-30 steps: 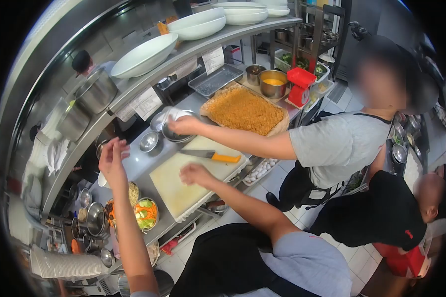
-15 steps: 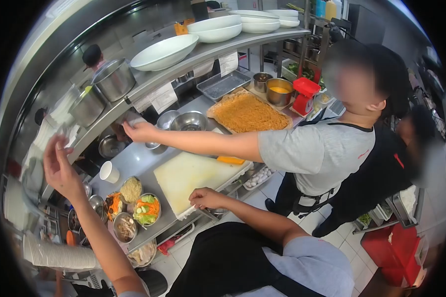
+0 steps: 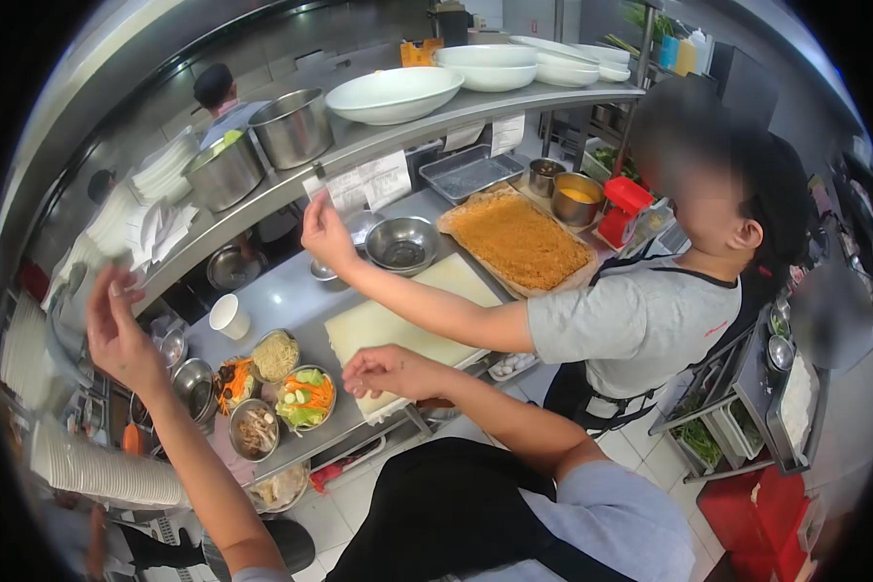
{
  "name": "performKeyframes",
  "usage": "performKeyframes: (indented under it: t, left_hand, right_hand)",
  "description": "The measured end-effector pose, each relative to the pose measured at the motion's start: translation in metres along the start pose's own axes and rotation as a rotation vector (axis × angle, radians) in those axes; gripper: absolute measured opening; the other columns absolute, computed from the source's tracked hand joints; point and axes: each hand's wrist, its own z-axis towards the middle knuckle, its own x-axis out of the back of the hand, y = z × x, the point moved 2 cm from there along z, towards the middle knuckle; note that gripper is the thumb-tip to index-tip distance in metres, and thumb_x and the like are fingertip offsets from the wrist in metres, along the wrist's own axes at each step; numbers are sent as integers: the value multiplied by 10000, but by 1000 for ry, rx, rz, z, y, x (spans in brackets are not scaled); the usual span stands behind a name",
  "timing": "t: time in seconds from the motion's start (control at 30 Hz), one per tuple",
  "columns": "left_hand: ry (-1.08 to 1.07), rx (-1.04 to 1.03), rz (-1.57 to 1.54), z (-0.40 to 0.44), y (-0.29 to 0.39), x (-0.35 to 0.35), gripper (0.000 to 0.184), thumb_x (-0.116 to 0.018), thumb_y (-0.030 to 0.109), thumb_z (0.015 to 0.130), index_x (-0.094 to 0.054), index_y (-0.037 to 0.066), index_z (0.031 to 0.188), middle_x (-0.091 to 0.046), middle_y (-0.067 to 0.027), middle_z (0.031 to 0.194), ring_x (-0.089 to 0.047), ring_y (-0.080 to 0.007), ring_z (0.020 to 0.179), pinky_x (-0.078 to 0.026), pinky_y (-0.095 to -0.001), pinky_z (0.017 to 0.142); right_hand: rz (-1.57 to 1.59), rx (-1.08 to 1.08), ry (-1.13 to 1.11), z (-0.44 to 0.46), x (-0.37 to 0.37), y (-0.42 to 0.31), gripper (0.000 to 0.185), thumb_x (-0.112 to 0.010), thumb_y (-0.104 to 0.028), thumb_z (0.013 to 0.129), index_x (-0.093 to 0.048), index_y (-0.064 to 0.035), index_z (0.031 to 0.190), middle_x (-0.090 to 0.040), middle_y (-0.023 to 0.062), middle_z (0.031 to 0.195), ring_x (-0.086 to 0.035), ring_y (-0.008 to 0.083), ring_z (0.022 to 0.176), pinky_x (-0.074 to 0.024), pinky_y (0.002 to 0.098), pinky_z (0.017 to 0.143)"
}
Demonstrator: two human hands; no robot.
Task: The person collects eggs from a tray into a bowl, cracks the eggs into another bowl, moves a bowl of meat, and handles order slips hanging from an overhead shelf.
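Note:
My left hand (image 3: pixel 124 330) is raised at the left beside the shelf, its fingers apart and nothing seen in it. Below and to its right stand a white paper cup (image 3: pixel 230 317) and a bowl of noodles (image 3: pixel 276 356). My right hand (image 3: pixel 390 374) hovers by the near edge of a white cutting board (image 3: pixel 436 308), fingers loosely bent and apart, with no item visible in them. Closest to it is a bowl of cut vegetables (image 3: pixel 307 399). Beside that bowl are a bowl of pale pieces (image 3: pixel 254 431) and some shredded carrot (image 3: pixel 231 385).
A co-worker's arm (image 3: pixel 436 308) reaches across the board towards paper slips (image 3: pixel 369 181) under the shelf (image 3: pixel 378 136). White bowls (image 3: pixel 395 95) and steel pots (image 3: pixel 291 128) stand on it. A tray of orange-brown food (image 3: pixel 522 238) lies beyond the board.
The view has shifted left. My right hand has lifted and its fingers have loosened. My left hand stays raised. The co-worker's hand has moved closer to the paper slips.

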Motion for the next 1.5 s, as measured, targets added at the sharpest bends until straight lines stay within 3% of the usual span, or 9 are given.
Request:
performKeyframes:
  t: [0.3,0.6,0.77,0.9,0.97,1.1,1.27,1.4,1.5]
  left_hand:
    - [-16,26,-21,23,-59,49,278,-524,144,985,-594,-47,1173,-668,-153,1059,-641,-178,939,-503,-284,791]
    - [-41,0,-68,30,-43,41,228,-552,123,967,-613,-29,1126,-678,-113,1002,-639,-150,894,-507,-266,775]
    - [12,24,-144,23,-29,57,203,-558,93,956,-620,-34,1101,-672,-116,981,-643,-146,872,-517,-257,756]
    - [66,65,-125,-6,-36,78,212,-535,89,966,-604,-39,1119,-666,-111,966,-626,-136,855,-515,-258,743]
    - [8,125,-73,-34,-37,92,229,-498,86,984,-575,-48,1152,-658,-118,968,-614,-132,808,-505,-259,731]
    - [-55,286,-89,-91,-52,100,203,-510,61,974,-575,-36,1140,-655,-109,930,-602,-113,752,-498,-236,659]
    - [-72,611,-60,-143,-83,98,204,-572,128,950,-611,-7,1099,-658,-66,863,-595,-93,721,-473,-219,627]
    - [-44,663,-56,-173,-102,90,199,-565,137,959,-613,-7,1087,-648,-60,843,-585,-85,701,-459,-210,608]
    - [-70,658,-66,-185,-95,80,197,-560,139,962,-611,-6,1085,-643,-56,833,-577,-82,692,-455,-209,601]
  right_hand:
    - [-103,249,-54,56,-42,-77,194,-616,-165,934,-593,-14,1054,-643,38,938,-598,79,877,-491,243,751]
    - [-218,426,-102,52,-49,-124,180,-628,-115,917,-606,-17,1066,-658,63,1028,-629,130,965,-515,268,828]
    - [-626,580,298,41,-22,-236,179,-635,-137,891,-633,-23,1029,-660,42,901,-617,98,858,-494,247,730]
    - [-1433,883,765,47,53,-322,201,-640,-149,870,-647,-22,1025,-681,106,1002,-651,242,931,-495,330,823]
    - [-1734,800,785,57,114,-330,261,-659,-176,848,-641,-1,1041,-668,171,1018,-630,335,948,-482,365,845]
    - [-1850,114,495,52,183,-310,304,-667,-152,824,-613,3,1079,-650,222,1010,-628,360,943,-475,398,831]
    - [-1790,280,524,55,183,-290,261,-655,-132,829,-574,-3,1041,-636,247,933,-605,412,903,-468,438,774]
    - [-1846,617,546,41,201,-290,246,-655,-109,852,-535,25,1021,-599,247,907,-587,424,818,-464,442,709]
    - [-1843,612,558,30,190,-296,246,-650,-108,860,-525,26,1025,-592,234,890,-594,405,800,-473,435,690]
